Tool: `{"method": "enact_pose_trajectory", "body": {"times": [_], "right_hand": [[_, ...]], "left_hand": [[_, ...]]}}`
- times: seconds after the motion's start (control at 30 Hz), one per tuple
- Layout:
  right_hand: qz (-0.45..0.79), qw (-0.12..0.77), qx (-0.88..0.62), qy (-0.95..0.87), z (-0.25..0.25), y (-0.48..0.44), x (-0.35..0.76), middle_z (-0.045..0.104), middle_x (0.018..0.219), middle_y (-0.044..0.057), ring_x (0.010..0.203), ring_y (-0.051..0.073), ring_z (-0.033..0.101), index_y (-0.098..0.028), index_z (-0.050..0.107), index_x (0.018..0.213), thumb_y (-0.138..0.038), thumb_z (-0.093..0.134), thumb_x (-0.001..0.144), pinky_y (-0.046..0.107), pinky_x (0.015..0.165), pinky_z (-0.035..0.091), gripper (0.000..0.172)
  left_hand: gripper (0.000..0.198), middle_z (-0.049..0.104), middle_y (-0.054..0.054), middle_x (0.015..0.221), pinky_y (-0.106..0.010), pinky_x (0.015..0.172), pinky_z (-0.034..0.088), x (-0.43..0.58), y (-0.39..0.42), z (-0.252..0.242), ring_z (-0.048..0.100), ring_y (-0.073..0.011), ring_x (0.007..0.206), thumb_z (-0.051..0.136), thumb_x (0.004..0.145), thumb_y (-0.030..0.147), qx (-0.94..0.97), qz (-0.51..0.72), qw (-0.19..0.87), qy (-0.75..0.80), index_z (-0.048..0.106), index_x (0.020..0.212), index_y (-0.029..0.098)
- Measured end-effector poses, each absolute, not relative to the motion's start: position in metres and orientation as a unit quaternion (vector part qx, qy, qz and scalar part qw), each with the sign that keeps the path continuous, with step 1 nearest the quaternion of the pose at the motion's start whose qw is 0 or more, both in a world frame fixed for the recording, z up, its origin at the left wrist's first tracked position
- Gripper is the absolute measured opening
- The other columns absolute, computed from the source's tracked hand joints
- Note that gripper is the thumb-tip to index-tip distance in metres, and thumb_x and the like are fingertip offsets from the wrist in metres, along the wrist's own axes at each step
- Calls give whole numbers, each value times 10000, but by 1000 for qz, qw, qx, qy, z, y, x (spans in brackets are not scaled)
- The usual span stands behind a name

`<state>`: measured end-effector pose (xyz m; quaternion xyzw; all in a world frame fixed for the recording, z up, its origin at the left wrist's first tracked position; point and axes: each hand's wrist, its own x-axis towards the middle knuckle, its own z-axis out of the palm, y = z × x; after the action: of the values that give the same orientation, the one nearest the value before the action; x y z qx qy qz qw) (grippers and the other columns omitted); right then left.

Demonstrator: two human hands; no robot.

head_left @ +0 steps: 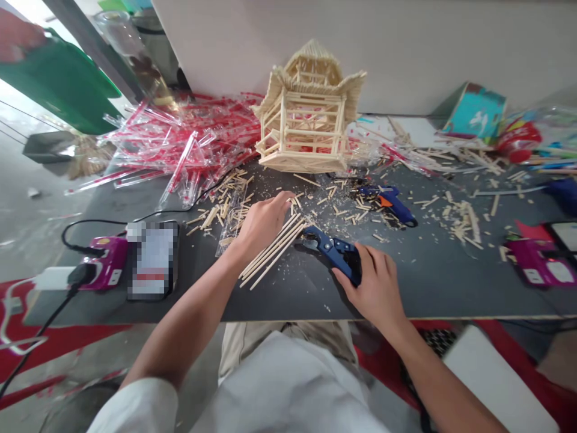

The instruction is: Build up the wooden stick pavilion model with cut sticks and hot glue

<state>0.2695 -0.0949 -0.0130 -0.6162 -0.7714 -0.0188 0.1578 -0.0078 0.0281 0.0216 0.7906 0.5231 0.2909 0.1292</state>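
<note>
Long thin wooden sticks (274, 249) lie slanted on the desk (442, 288), under and beside the left hand (262, 224), whose fingers bend down near their far ends; whether they grip any, I cannot tell. The right hand (376, 282) has its fingers wrapped around the blue cutter (336, 251), its head just beside the sticks. Beyond stand a stick-built house (311, 129) and, nearer, a blue glue gun (392, 206).

Left hand (265, 221), at the far ends of several wooden sticks (276, 252) laid slantwise; right hand (375, 282), gripping blue cutters (334, 249), their head near the sticks; one stick-built model house (311, 123), behind; one blue glue gun (396, 205); one phone (153, 258); red-and-clear wrappers (180, 141), heaped.
</note>
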Motion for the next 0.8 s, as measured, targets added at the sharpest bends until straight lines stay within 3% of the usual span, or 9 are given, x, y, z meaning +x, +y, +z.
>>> {"method": "enact_pose_trajectory", "body": {"times": [0.27, 0.4, 0.47, 0.57, 0.7, 0.8], "right_hand": [[22, 130, -616, -776, 3, -101, 263, 521, 1398, 267, 1360, 434, 444, -51, 446, 1496, -623, 539, 976, 605, 1159, 365, 779], [81, 188, -575, -792, 27, -63, 254, 598, 1379, 198, 1355, 354, 501, -134, 554, 1429, -535, 462, 1042, 513, 1177, 385, 565], [108, 214, -565, -790, 35, -27, 243, 660, 1307, 176, 1265, 318, 579, -135, 585, 1405, -462, 443, 1060, 462, 1119, 447, 496], [110, 176, -595, -776, 34, 34, 220, 718, 1151, 173, 1062, 295, 668, -114, 615, 1384, -372, 414, 1065, 433, 990, 508, 457], [68, 111, -664, -737, 21, 91, 199, 708, 1159, 203, 1049, 338, 682, -127, 705, 1248, -322, 426, 1051, 443, 899, 522, 393], [65, 92, -671, -733, 13, 106, 197, 698, 1165, 211, 1057, 344, 684, -128, 740, 1184, -341, 424, 1058, 445, 885, 522, 402]], "left_hand": [[260, 817, -87, 985, -295, 810, 562, -6, 30, 17, 783, -211, 908, 616, 1016, 319, 784, 293, 149, 526, 710, 1204, 166], [283, 806, -91, 1093, -287, 838, 579, -6, 28, 18, 779, -190, 953, 546, 1021, 198, 786, 317, 164, 505, 709, 1250, 167], [322, 800, -91, 1125, -274, 834, 578, -7, 28, 18, 777, -178, 955, 502, 1023, 157, 791, 326, 166, 490, 707, 1271, 167], [331, 800, -90, 1132, -267, 813, 570, -8, 29, 17, 777, -173, 920, 505, 1032, 192, 784, 326, 160, 503, 673, 1317, 180], [234, 810, -58, 958, -241, 735, 528, -9, 33, 17, 739, -142, 736, 535, 1035, 251, 775, 302, 151, 534, 690, 1191, 172], [231, 797, -53, 937, -236, 713, 493, -10, 33, 18, 711, -137, 734, 510, 1047, 264, 790, 299, 128, 520, 714, 1103, 171]]}}
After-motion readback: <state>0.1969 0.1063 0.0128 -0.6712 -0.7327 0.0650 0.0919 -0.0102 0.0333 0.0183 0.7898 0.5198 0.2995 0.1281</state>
